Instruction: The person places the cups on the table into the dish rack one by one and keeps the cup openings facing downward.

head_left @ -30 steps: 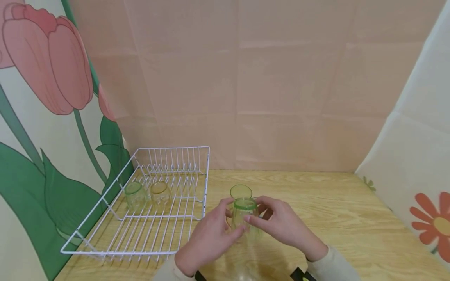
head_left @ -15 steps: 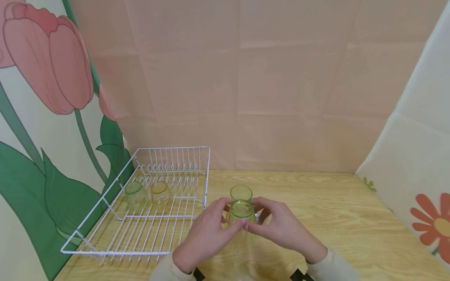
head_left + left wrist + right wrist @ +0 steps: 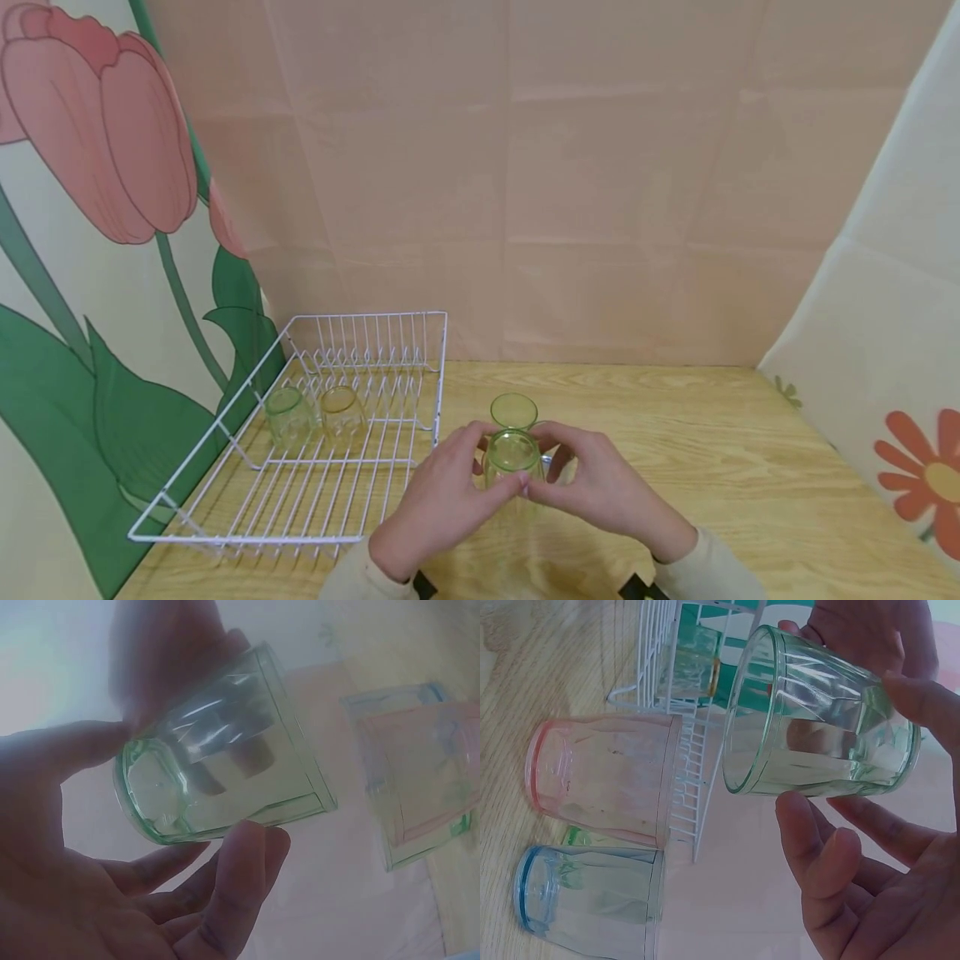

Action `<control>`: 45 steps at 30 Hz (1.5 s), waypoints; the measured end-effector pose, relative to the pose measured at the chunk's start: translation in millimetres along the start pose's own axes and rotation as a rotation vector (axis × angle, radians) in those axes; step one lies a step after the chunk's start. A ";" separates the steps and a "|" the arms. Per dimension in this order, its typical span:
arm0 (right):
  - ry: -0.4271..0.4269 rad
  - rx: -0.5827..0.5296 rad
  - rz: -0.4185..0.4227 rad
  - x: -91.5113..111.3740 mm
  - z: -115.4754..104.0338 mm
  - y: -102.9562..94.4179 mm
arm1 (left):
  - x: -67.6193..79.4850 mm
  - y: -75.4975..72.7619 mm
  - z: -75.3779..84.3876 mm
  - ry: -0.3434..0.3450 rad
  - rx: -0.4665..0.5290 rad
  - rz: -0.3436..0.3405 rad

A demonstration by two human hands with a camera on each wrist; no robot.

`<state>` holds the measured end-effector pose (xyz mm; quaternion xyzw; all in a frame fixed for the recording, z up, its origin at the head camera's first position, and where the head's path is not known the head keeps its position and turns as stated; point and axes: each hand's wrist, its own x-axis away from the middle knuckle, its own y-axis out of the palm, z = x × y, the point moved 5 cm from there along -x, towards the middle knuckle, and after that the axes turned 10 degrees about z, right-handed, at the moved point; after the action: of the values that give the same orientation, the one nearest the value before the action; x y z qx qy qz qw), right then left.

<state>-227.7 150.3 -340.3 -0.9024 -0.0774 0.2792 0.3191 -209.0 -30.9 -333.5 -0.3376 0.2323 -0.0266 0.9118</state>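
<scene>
Between both hands a clear green drinking glass (image 3: 513,454) is held up above the table, turned base up with its wide rim downward. The left hand (image 3: 442,496) pinches it from the left with thumb and fingers, and the right hand (image 3: 600,479) does so from the right. Their thumb tips meet on the near side. Just beyond the held glass, the rim of a green glass (image 3: 514,410) shows. In the right wrist view, a pink-tinted glass (image 3: 604,780) and a blue-tinted glass (image 3: 592,900) stand upright on the table below, partly covering another green one (image 3: 577,837).
On the left stands a white wire dish rack (image 3: 322,461). A green glass (image 3: 288,421) and an amber glass (image 3: 343,421) sit inside it. The wood-grain table (image 3: 675,433) reaches back to a pinkish cloth backdrop (image 3: 585,208). Printed cloths hang at both sides.
The held glass has shifted slightly left and tilted, so more of its base faces the head camera. The thumbs have come together on its near side. The rack's glasses have not moved.
</scene>
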 end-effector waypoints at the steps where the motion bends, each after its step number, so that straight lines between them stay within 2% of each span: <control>1: -0.001 -0.004 -0.003 0.1 -0.1 -0.2 | -0.3 -0.4 0.3 0.001 0.000 0.001; 9: -0.006 -0.061 -0.068 1.3 -1.4 0.6 | 1.0 -4.3 0.7 -0.036 -0.018 0.014; 14: -0.001 -0.069 -0.087 1.2 -2.3 2.0 | 1.4 -13.0 0.3 -0.059 -0.016 0.021; 19: 0.023 -0.074 -0.102 3.1 -0.1 1.7 | -0.9 -29.6 -4.2 -0.116 0.002 0.034; 27: 0.027 -0.038 -0.081 3.3 3.7 -2.5 | -14.8 -69.9 -13.0 -0.186 -0.048 0.120; 31: 0.036 -0.020 -0.075 2.5 4.8 -3.5 | -23.8 -87.2 -22.0 -0.215 -0.060 0.127; 35: 0.039 -0.022 -0.069 2.6 5.7 -3.4 | -34.3 -97.6 -31.8 -0.171 -0.079 0.138; 38: 0.042 -0.029 -0.070 3.1 6.5 -2.8 | -41.5 -103.3 -40.9 -0.138 -0.125 0.145; 45: 0.040 -0.027 -0.076 3.8 7.1 -1.2 | -55.2 -113.1 -70.6 -0.181 -0.265 0.088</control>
<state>-228.4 156.3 -345.9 -0.9083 -0.1089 0.2477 0.3189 -277.1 -149.3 -287.0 -0.4456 0.1652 0.0747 0.8767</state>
